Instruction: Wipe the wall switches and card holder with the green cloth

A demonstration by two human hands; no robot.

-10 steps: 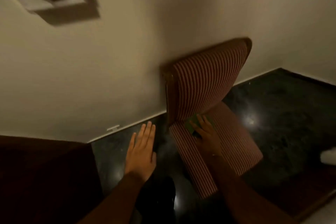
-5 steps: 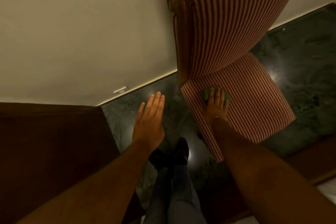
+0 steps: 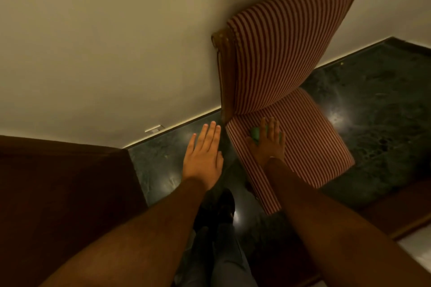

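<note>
The green cloth [image 3: 255, 134] lies bunched on the striped seat of a chair [image 3: 310, 142]. My right hand [image 3: 268, 144] rests on top of it, fingers stretched over the cloth and thumb along its left side, so only a small green part shows. My left hand [image 3: 203, 154] hovers flat and open above the dark floor, just left of the chair, holding nothing. No wall switches or card holder are in view.
The red-and-white striped chair's backrest [image 3: 286, 49] leans against the cream wall [image 3: 105, 42]. A dark wooden surface [image 3: 58, 193] fills the lower left. The glossy dark stone floor [image 3: 373, 105] extends right. My legs and shoes [image 3: 221, 212] stand between my arms.
The view tipped down and the wall plate at the top left left the frame. My right hand stayed on the green cloth on the seat; my left hand stayed open beside the chair.
</note>
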